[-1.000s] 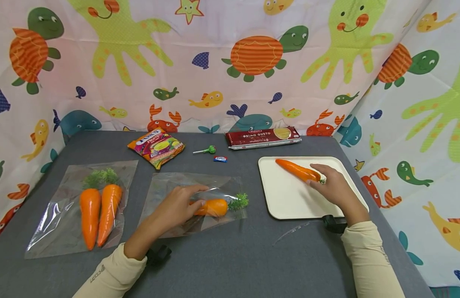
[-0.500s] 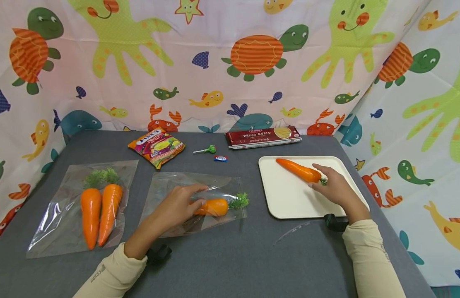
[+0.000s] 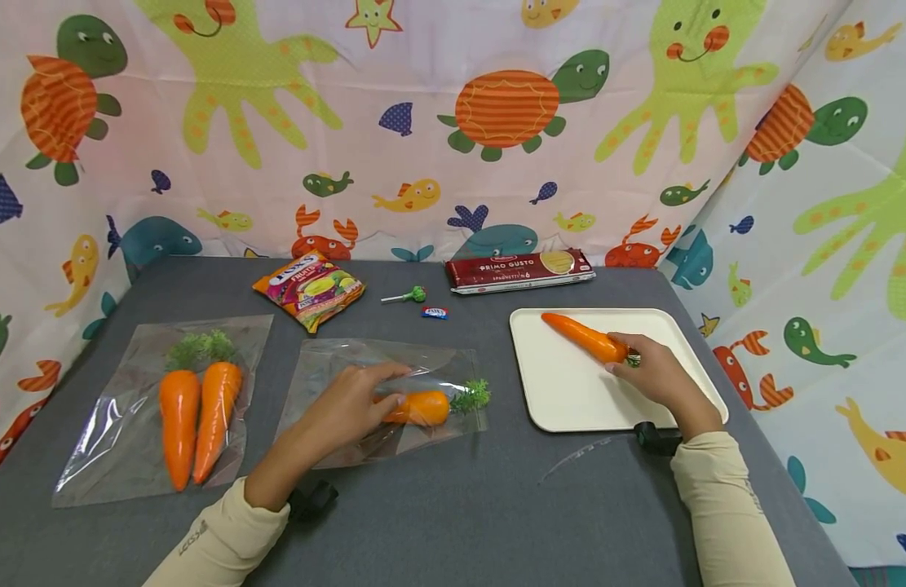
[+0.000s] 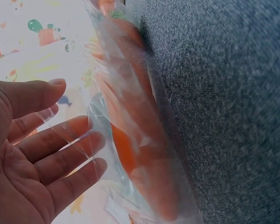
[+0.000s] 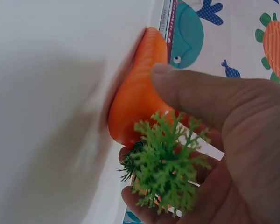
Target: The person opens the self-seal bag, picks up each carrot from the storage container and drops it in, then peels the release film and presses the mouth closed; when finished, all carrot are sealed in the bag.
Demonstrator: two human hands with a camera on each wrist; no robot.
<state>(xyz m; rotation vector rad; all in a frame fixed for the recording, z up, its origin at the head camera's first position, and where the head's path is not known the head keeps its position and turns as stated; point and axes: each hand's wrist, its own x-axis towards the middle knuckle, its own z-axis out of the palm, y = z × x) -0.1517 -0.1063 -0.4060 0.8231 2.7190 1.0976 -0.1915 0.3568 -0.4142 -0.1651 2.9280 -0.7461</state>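
Observation:
An orange carrot point(image 3: 579, 334) with a green leafy top lies slanted on the cream tray point(image 3: 563, 399). My right hand point(image 3: 661, 377) holds its thick end; the right wrist view shows the thumb point(image 5: 182, 88) against the carrot's side, with the other fingers partly hidden behind the leaves point(image 5: 165, 161). Over a clear plastic bag point(image 3: 328, 363) rests my left hand point(image 3: 350, 403), fingers loosely spread and touching the film. A second carrot point(image 3: 426, 409) lies by this bag, its leaves at the bag's right end; the hand hides its tip. Seen from the left wrist, thumb and fingers stand apart.
Another clear bag point(image 3: 130, 408) with two carrots point(image 3: 199, 424) lies at the left. Along the back are an orange snack packet point(image 3: 309, 292), a green lollipop point(image 3: 416, 294), a small blue wrapped sweet point(image 3: 434, 313) and a red spaghetti pack point(image 3: 522, 271).
My right hand has shifted slightly along the carrot, from about its leafy end onto the thick orange end, and the carrot has nudged a little. The left hand stays where it was.

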